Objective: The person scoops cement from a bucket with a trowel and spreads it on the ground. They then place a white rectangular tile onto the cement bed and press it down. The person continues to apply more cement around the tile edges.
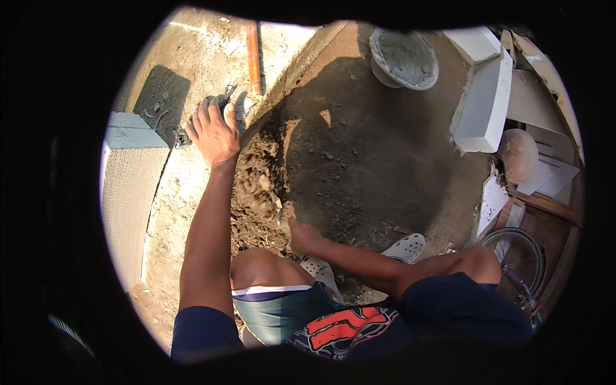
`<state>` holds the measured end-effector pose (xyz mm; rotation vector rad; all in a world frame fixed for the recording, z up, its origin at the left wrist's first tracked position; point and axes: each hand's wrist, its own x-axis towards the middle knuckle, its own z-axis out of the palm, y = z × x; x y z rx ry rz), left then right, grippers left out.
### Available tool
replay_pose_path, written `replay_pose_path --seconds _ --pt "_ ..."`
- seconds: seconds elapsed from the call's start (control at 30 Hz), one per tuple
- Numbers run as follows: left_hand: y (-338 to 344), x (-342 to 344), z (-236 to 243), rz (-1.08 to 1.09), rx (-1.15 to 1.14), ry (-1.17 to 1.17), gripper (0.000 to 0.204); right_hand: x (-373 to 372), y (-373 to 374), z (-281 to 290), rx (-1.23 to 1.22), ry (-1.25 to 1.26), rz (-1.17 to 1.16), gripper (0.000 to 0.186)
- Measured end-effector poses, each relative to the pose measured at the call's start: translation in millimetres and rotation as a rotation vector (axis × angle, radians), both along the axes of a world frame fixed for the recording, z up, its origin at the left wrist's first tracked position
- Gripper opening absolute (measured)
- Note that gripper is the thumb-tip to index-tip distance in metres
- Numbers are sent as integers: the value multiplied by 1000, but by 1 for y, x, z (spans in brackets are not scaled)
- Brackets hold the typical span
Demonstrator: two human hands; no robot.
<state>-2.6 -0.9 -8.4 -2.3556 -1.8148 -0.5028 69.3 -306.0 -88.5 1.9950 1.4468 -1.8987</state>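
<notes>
left hand (215, 136) splayed open over the pale rough concrete ledge (178, 186), right hand (305, 236) gripping a blurred pale tool (287, 213) at crumbly brown soil (258, 183), left of centre; digging seems in hand, the next stroke wanting firm control.

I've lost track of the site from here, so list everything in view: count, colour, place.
Basin: one, pale, top, holding grey mix
Pipe: one, orange-brown, top, left of centre
Blocks: three, pale; one left, two upper right
Ledge: one, pale, left
Loose soil: one patch, brown, beside ledge
Ground: brown, centre, largely shaded
Round object: one, beige, right
Boards: several, white and brown, right
Bicycle wheel: one, dark tyre, lower right
Dark object: one, beside left hand, kind unclear
Tool: one, blurred, in right hand
Clogs: two, cream, lower centre
Clothing: dark blue and green, bottom
Left hand: one, spread, over ledge
Right hand: one, closed around tool
</notes>
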Motion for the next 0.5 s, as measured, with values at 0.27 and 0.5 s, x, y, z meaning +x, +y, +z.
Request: replay_pose_path --seconds 0.27,0.5 --pt "-4 4 2 45 -7 26 59 272 55 11 273 -584 -192 32" --pt "-4 2 0 58 55 124 57 148 10 -13 95 -348 -360 42"
